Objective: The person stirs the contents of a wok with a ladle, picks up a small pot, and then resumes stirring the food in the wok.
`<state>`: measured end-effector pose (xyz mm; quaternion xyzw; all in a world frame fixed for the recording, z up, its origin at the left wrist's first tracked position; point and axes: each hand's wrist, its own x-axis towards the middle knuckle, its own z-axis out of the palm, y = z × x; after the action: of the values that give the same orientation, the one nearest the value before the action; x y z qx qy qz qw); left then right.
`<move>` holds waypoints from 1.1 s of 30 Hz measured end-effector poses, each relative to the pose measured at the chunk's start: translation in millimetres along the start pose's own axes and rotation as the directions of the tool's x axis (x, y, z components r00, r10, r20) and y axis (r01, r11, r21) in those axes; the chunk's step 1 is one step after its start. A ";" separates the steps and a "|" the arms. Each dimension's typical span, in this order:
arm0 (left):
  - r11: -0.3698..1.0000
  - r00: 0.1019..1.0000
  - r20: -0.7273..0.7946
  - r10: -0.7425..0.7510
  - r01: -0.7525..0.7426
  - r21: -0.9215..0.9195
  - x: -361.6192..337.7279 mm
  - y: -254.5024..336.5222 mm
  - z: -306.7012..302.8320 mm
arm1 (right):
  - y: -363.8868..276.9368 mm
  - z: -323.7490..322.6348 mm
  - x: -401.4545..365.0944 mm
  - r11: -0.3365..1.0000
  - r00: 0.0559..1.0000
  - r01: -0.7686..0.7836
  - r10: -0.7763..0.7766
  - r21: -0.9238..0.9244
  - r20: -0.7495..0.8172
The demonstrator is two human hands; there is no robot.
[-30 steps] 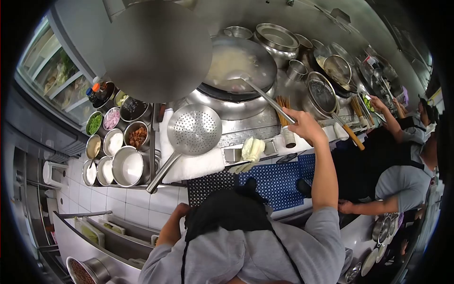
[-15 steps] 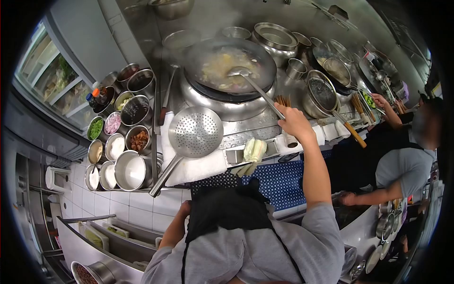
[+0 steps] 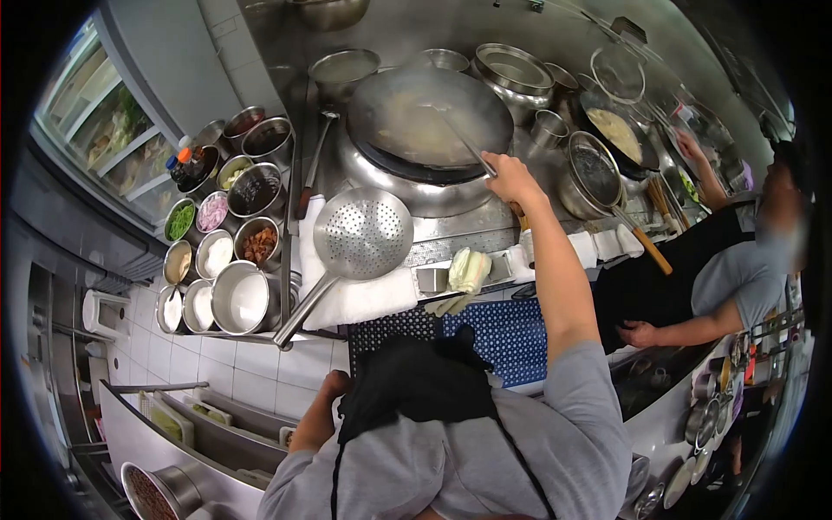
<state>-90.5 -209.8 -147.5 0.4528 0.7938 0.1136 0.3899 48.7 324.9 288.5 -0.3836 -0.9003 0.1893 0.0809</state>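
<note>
My right hand (image 3: 511,179) is closed around the handle of a ladle (image 3: 466,142). The ladle's head reaches into a large black wok (image 3: 492,108) on the stove; steam blurs the head and the yellowish food (image 3: 407,130) there. Down at my waist, well away from the stove, hangs my left hand (image 3: 336,382); its fingers are mostly out of sight. In front of the wok, a perforated steel skimmer (image 3: 364,234) rests on a white towel (image 3: 381,297), its handle slanting toward me.
Steel pots of ingredients, including chopped greens (image 3: 180,222) and a white powder (image 3: 215,256), crowd the left. A strainer (image 3: 594,169) sits over a pot right of the wok. Further right, a co-worker (image 3: 693,269) stands by another wok (image 3: 617,134).
My right hand and the ladle have shifted left and up, deeper over the wok. Steam over the food looks thicker. The co-worker's strainer has been lifted off the other wok.
</note>
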 end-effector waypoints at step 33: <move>0.977 0.986 -0.166 -0.013 -0.023 -0.213 -0.7 4.6 3.1 | 13.0 24.5 -105.5 0.998 0.994 -0.038 0.034 -0.042 -0.108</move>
<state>-85.1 -208.3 -146.8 0.3990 0.8055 0.2371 0.3684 123.3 250.1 260.7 -0.4111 -0.8915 0.1499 0.1174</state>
